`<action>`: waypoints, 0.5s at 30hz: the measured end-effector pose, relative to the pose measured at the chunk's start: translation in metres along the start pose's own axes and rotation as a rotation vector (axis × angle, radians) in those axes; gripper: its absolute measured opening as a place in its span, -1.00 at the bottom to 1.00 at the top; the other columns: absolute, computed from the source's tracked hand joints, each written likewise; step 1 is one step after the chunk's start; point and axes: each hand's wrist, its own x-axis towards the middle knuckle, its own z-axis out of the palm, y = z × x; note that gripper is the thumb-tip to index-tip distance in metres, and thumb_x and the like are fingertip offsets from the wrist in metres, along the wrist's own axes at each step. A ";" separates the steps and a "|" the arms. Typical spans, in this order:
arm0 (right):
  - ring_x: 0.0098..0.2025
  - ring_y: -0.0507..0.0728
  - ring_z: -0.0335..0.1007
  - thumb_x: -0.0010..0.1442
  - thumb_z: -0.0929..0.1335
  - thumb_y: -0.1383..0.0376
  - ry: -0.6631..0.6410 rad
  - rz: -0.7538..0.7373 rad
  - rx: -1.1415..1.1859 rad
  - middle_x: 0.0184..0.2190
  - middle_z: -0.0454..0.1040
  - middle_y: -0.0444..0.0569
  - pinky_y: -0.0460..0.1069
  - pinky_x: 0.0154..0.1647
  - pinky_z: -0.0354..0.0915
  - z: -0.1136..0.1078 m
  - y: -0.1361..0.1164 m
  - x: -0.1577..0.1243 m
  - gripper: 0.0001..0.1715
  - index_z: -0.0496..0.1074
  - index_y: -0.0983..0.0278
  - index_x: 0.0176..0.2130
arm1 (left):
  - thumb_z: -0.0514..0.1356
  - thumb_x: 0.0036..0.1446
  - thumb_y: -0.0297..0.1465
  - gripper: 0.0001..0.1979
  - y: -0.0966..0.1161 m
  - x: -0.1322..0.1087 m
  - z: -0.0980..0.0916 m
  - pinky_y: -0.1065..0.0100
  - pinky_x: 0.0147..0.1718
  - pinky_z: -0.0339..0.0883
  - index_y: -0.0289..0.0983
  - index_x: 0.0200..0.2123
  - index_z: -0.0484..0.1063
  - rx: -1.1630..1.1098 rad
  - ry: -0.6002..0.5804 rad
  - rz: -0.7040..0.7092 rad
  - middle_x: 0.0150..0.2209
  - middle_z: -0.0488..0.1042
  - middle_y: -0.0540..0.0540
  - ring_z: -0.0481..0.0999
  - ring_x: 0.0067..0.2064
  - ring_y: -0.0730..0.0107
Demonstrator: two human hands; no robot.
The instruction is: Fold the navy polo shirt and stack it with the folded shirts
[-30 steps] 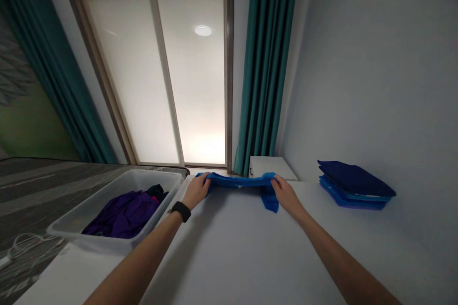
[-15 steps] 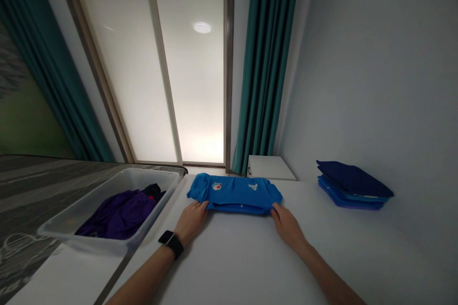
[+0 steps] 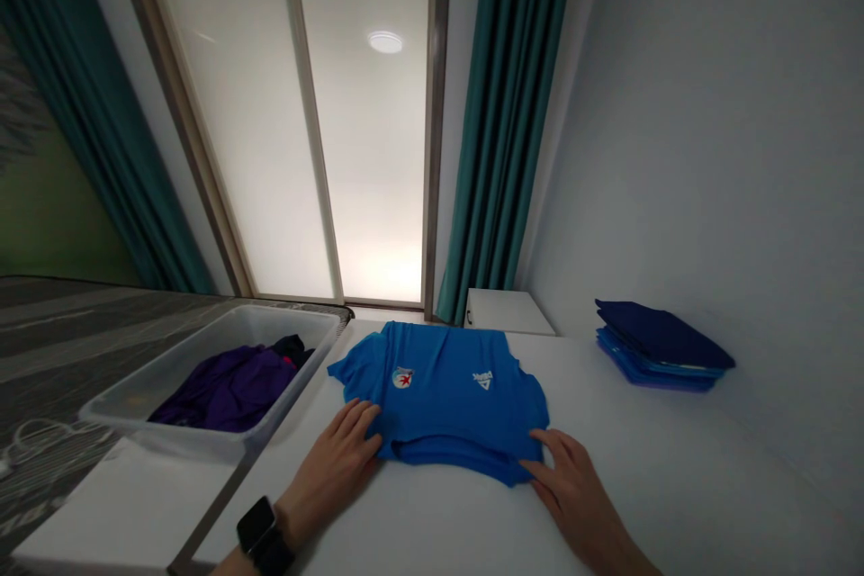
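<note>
A blue T-shirt (image 3: 459, 387) lies spread on the white table (image 3: 445, 531), its neckline facing me. It carries a round badge on the left of the chest and a white logo on the right. My left hand (image 3: 344, 445), below a black watch (image 3: 260, 531), rests with outstretched fingers on the shirt's near left edge. At the near right corner, my right hand (image 3: 567, 477) has its fingers apart, the tips touching the cloth. The far part of the shirt reaches the table's far side.
Left of the table stands a translucent plastic bin (image 3: 121, 418) with purple and dark clothes (image 3: 226, 387) in it. A stack of folded dark and bright blue clothes (image 3: 661, 342) sits at right by the wall. A white cabinet (image 3: 509, 310) stands behind the table.
The shirt has gone from a bunched strip to a wider spread, its neckline drawn toward me. Both hands have come nearer, and the right hand's fingers have parted from their pinch.
</note>
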 end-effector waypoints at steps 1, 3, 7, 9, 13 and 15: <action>0.14 0.27 0.26 0.23 0.25 0.41 -0.006 -0.027 0.013 0.11 0.38 0.04 0.21 0.07 0.26 -0.002 -0.002 0.001 -0.70 0.52 0.14 -0.18 | 0.17 0.13 -0.52 -0.89 0.001 -0.001 -0.001 0.00 0.20 0.09 -0.22 -0.28 0.42 -0.032 0.012 0.029 0.04 0.36 -0.12 0.26 0.16 0.10; 0.21 0.22 0.22 0.25 0.23 0.42 -0.059 -0.075 0.066 0.20 0.32 -0.01 0.22 0.18 0.18 -0.005 -0.005 0.004 -0.66 0.51 0.13 -0.14 | 0.13 0.14 -0.55 -0.82 0.004 0.002 -0.004 0.02 0.25 0.02 -0.21 -0.22 0.40 -0.128 -0.010 0.076 -0.03 0.40 -0.10 0.29 0.14 0.18; 0.11 0.18 0.36 0.28 0.23 0.38 -0.188 -0.061 0.141 0.13 0.41 0.00 0.23 0.18 0.19 -0.004 -0.008 0.010 -0.59 0.43 0.09 0.07 | 0.09 0.16 -0.55 -0.74 0.014 0.011 -0.008 0.09 0.14 0.17 -0.17 -0.11 0.36 -0.302 -0.099 0.047 -0.16 0.41 -0.06 0.38 -0.04 0.27; 0.08 0.20 0.38 0.28 0.24 0.37 -0.212 -0.019 0.156 0.10 0.44 0.03 0.23 0.15 0.22 -0.002 -0.008 0.012 -0.53 0.37 0.11 0.14 | 0.07 0.18 -0.54 -0.79 0.019 0.016 -0.007 0.18 -0.02 0.27 -0.18 -0.15 0.37 -0.354 -0.136 0.008 -0.18 0.40 -0.07 0.37 -0.11 0.27; 0.01 0.22 0.40 0.25 0.25 0.39 -0.215 0.037 0.169 0.00 0.51 0.05 0.22 0.08 0.27 0.000 -0.009 0.016 -0.53 0.39 0.14 0.12 | 0.05 0.21 -0.52 -0.86 0.020 0.022 -0.002 0.23 -0.13 0.24 -0.21 -0.25 0.37 -0.397 -0.168 -0.024 -0.21 0.40 -0.09 0.34 -0.14 0.25; -0.02 0.22 0.40 0.25 0.25 0.40 -0.214 0.047 0.163 -0.04 0.52 0.04 0.21 0.05 0.28 -0.002 -0.009 0.020 -0.61 0.47 0.14 0.01 | 0.01 0.23 -0.52 -0.85 0.018 0.022 -0.002 0.23 -0.13 0.22 -0.22 -0.28 0.35 -0.418 -0.169 -0.013 -0.23 0.40 -0.09 0.33 -0.16 0.26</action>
